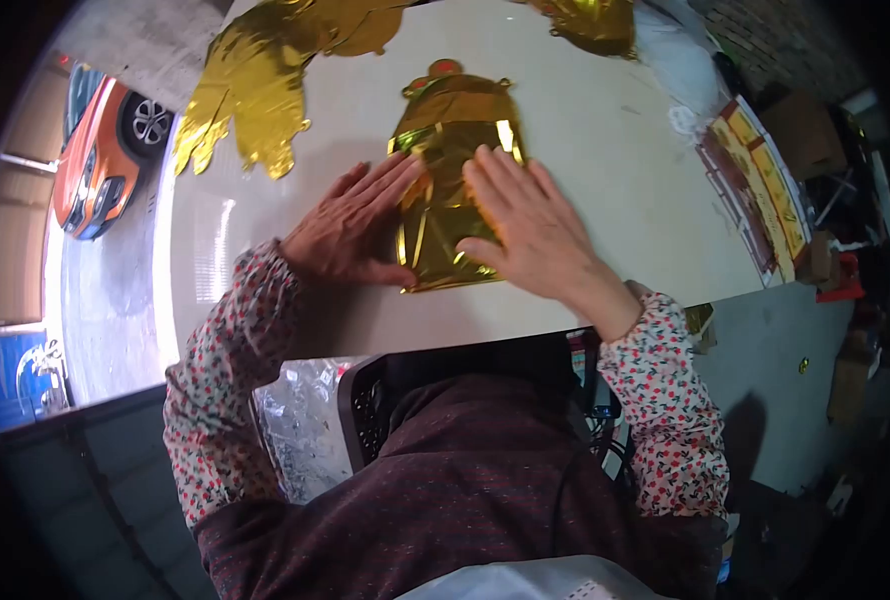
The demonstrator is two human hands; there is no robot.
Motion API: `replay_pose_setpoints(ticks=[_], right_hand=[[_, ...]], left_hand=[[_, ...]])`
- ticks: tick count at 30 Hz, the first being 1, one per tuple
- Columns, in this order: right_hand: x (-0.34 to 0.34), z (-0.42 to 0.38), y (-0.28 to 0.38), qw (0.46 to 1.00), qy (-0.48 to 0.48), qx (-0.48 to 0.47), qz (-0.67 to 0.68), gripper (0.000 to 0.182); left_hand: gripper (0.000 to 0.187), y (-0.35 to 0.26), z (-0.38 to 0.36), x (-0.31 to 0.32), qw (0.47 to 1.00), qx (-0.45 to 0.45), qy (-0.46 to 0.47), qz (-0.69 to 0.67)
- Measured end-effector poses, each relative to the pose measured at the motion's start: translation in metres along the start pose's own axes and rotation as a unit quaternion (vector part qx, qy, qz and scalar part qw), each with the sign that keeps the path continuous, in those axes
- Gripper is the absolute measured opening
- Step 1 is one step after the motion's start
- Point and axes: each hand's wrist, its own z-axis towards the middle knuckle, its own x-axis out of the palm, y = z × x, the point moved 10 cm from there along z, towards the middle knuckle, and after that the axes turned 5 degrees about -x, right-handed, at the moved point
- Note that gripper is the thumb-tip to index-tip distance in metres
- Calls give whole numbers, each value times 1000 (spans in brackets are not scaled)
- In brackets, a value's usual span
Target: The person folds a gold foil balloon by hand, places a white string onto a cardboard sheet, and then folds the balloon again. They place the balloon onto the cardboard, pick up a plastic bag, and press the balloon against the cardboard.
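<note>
A folded gold foil balloon (455,115) lies flat on the white table (605,120), its small tabs with reddish spots pointing away from me. My left hand (350,225) rests along its left edge, fingers stretched out and fingertips on the foil. From the right, my right hand (540,225) lies flat across the foil with the thumb spread. Neither hand grips anything. Creases and bright reflections run over the foil between my hands.
More gold foil balloons (255,85) lie at the table's far left, and another gold piece (600,25) at the far right. Beside that sits a clear plastic bag (670,60). Printed yellow and brown sheets (760,190) line the right edge. An orange car (105,165) stands beyond the left side.
</note>
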Motion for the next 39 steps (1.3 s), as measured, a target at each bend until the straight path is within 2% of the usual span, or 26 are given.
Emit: replay_pose_setpoints(ticks=[2, 8, 11, 12, 13, 14, 16, 18, 19, 21, 24, 27, 30, 31, 32, 34, 35, 37, 39], right_hand=[[0, -2, -2, 1000, 12, 12, 14, 82], [-6, -2, 0, 997, -35, 12, 67, 84], [-28, -1, -14, 976, -53, 32, 210, 84], [-33, -8, -38, 924, -113, 67, 359, 86], [-61, -18, -56, 930, -164, 91, 315, 86], [-95, -43, -79, 937, -241, 138, 211, 76], [-156, -103, -121, 889, -367, 273, 12, 59], [-172, -166, -199, 908, -215, 282, -224, 60], [-173, -195, -221, 894, -171, 322, -261, 51], [-171, -219, -230, 903, -82, 339, -251, 36], [-178, -227, -226, 892, -92, 318, -306, 26], [-183, -229, -227, 877, -91, 313, -354, 23], [-176, -247, -258, 856, -27, 298, -422, 30], [-189, -265, -267, 811, -42, 254, -525, 33], [-222, -278, -262, 820, -118, 256, -498, 31], [-327, -301, -215, 839, -332, 242, -356, 29], [-369, -305, -189, 829, -387, 247, -319, 29], [-422, -299, -139, 797, -400, 322, -317, 28], [-415, -247, -141, 893, -278, 282, -213, 27]], left_hand=[[123, 2, -2, 1, 1000, -15, 10, 1], [128, 2, -1, 2, 998, -21, 44, 46], [129, 2, 2, 1, 998, -21, 36, 40], [129, 1, 3, 5, 999, -17, 32, 34], [129, 2, 2, 6, 999, -16, 29, 31], [129, 4, 4, 4, 999, -16, 26, 29], [129, 3, 3, 4, 1000, -18, 20, 16], [129, 2, 2, 5, 1000, -13, 20, 12], [129, 3, 1, 4, 1000, -13, 21, 12], [128, 4, 0, 3, 1000, -10, 20, 4], [127, 8, 1, 6, 999, -7, 24, 24], [125, 7, 2, 10, 999, 0, 34, 43], [123, 9, -2, 5, 999, -10, 28, 15], [122, 9, -3, 3, 1000, 6, 14, 3], [122, 11, -3, 3, 1000, 3, 11, -12], [122, 12, -6, 2, 1000, -4, 2, -20], [121, 11, -6, 3, 1000, -2, 0, -16], [121, 11, -3, -1, 1000, 5, -1, -6], [122, 10, -4, 1, 1000, 5, 4, -9]])
